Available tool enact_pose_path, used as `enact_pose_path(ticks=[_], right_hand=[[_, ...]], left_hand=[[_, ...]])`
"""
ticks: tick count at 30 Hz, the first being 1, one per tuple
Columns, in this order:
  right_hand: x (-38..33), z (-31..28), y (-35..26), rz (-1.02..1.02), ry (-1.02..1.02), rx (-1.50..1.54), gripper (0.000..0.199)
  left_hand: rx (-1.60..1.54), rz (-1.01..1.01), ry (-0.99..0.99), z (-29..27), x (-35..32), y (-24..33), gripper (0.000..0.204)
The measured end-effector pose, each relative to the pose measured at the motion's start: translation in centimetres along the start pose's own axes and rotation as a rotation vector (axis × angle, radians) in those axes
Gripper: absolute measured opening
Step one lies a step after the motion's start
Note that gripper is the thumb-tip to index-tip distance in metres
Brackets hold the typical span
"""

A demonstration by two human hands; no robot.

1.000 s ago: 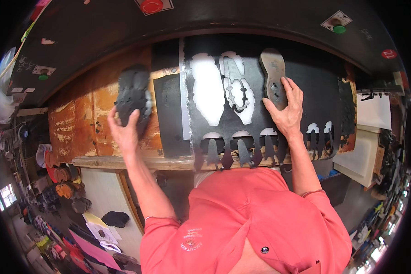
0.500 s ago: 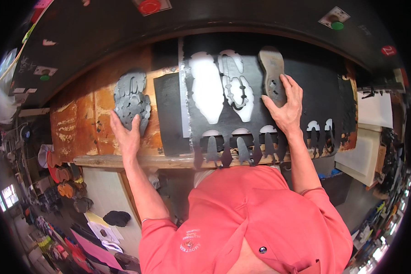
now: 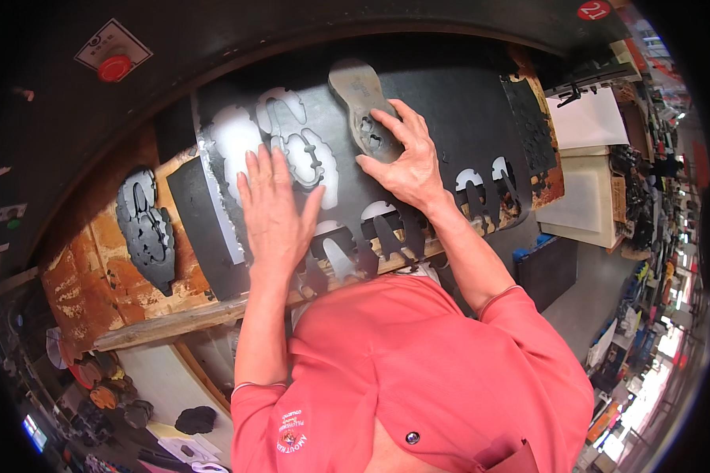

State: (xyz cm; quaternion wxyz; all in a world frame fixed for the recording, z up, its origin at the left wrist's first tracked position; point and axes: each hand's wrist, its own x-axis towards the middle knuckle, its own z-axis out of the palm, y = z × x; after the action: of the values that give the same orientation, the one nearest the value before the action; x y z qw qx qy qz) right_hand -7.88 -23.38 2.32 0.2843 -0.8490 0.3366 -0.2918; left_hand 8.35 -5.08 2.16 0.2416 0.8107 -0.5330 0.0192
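— Where was the cutting die, and how did you hold it?

— The sole-shaped cutting die (image 3: 364,106) lay on the black sheet (image 3: 442,134), at its far edge. My right hand (image 3: 406,158) had its fingers (image 3: 386,118) spread on top of it, pressing, not wrapped around it. My left hand (image 3: 272,209) lay flat and open on the sheet, holding nothing.

— How would it handle?

— I judged it stiff and rather heavy, probably with a sharp edge below. I would take it by the sides. The sheet looked thin, flexible and full of sole-shaped holes. A cut sole (image 3: 146,229) lay apart on the worn counter (image 3: 102,292).
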Motion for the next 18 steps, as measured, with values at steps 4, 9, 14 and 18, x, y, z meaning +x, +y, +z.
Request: enact_pose_path(ticks=[4, 9, 14, 18], right_hand=[[0.1, 0.5, -0.4, -0.044, 0.043, 0.019, 0.068], [-0.4, 2.3, -1.2, -0.101, 0.087, 0.008, 0.065], [-0.6, 3.0, -0.7, -0.154, 0.097, 0.005, 0.066], [-0.6, 2.9, 0.0, -0.164, 0.088, 0.007, 0.07]], left_hand=[[-0.026, -0.008, 0.032, 0.7, -0.1, -0.4, 0.086], [-0.018, -0.006, 0.038, 0.5, -0.1, -0.2, 0.086], [-0.036, -0.016, 0.054, 1.1, 0.0, -0.5, 0.082], [-0.155, -0.014, 0.156, -0.3, -1.2, -0.3, 0.07]])
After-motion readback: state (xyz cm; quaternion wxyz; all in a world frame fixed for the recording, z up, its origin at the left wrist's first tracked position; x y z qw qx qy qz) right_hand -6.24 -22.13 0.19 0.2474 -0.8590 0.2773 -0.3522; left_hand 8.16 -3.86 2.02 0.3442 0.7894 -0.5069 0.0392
